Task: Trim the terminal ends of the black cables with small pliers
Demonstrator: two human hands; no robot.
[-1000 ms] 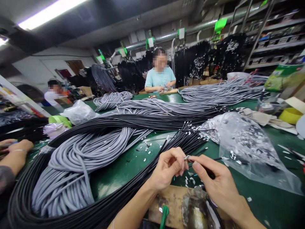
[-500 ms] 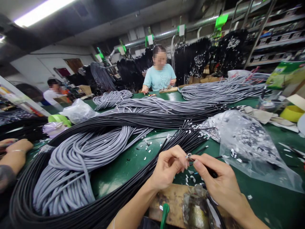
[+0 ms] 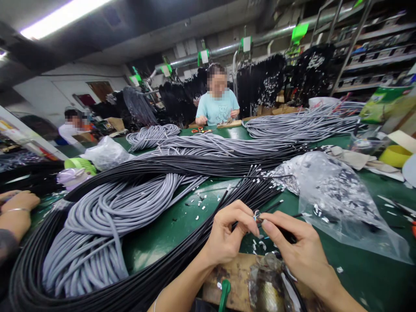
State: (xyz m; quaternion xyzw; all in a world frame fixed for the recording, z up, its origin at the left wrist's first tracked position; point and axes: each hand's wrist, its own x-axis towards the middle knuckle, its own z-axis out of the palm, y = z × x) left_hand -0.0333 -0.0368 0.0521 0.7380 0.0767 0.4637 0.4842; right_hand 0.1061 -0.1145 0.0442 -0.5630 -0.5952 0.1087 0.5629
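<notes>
My left hand (image 3: 227, 234) and my right hand (image 3: 292, 247) meet above the green table (image 3: 162, 229) near its front edge. Both pinch at one spot, where a small metal terminal (image 3: 256, 215) sits on the end of a thin black cable (image 3: 276, 204). My right hand's fingers close along that cable. A thick bundle of black cables (image 3: 182, 167) with metal-tipped ends fans out just beyond my hands. Coiled grey cables (image 3: 107, 216) lie to the left.
A clear plastic bag (image 3: 338, 203) of small metal parts lies at the right. A wooden block with a worn tool (image 3: 263, 281) sits under my wrists. Another person's hand (image 3: 16, 208) rests at the left edge. Two people sit at the far side.
My hands stay together at the cable end; the left fingers have shifted slightly on the terminal. The person opposite has moved their hands on the table.
</notes>
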